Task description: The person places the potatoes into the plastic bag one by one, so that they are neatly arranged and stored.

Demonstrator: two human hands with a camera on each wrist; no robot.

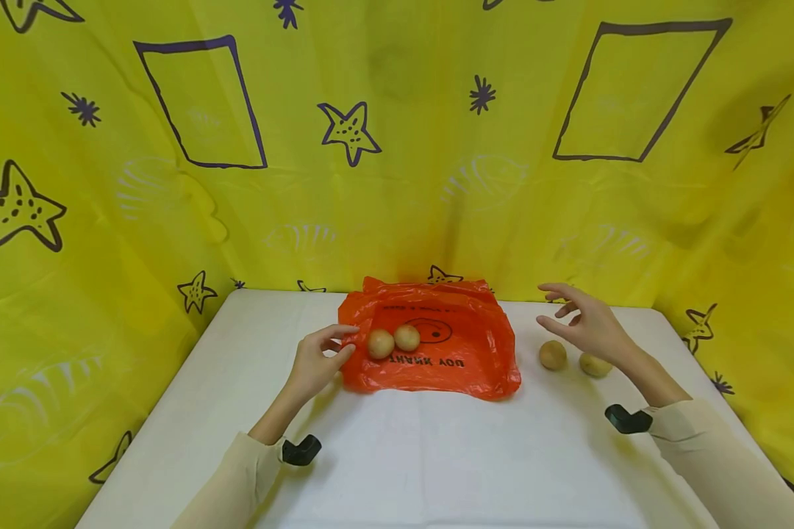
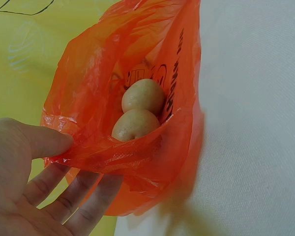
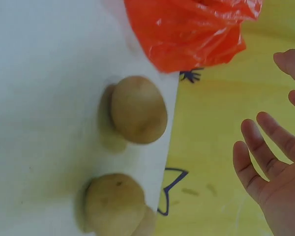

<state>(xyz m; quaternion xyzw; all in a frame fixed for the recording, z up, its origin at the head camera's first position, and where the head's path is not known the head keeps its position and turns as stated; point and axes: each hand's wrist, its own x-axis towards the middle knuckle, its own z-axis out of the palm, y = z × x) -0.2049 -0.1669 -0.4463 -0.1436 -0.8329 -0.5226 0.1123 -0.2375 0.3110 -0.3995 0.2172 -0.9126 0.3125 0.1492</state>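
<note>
A red plastic bag (image 1: 476, 375) lies with its mouth spread, black print showing inside. Two round, pale brown potatoes (image 2: 143, 96) sit touching in it, toward its left side. At that side my left hand (image 1: 316, 360) pinches the bag's rim between thumb and fingers, as the left wrist view shows. Over the table to the right of the bag hovers my right hand (image 1: 592, 323), fingers spread, holding nothing. Below it rest a potato (image 1: 553, 355) and another potato (image 1: 595, 365), partly hidden by the wrist. The right wrist view shows part of a further potato (image 3: 147, 223) behind the lower one.
A white tabletop (image 1: 410, 455) runs beneath everything. Yellow curtain (image 1: 397, 206) with starfish drawings hangs at the back and both sides, close behind the bag. Each wrist wears a dark camera mount (image 1: 628, 419).
</note>
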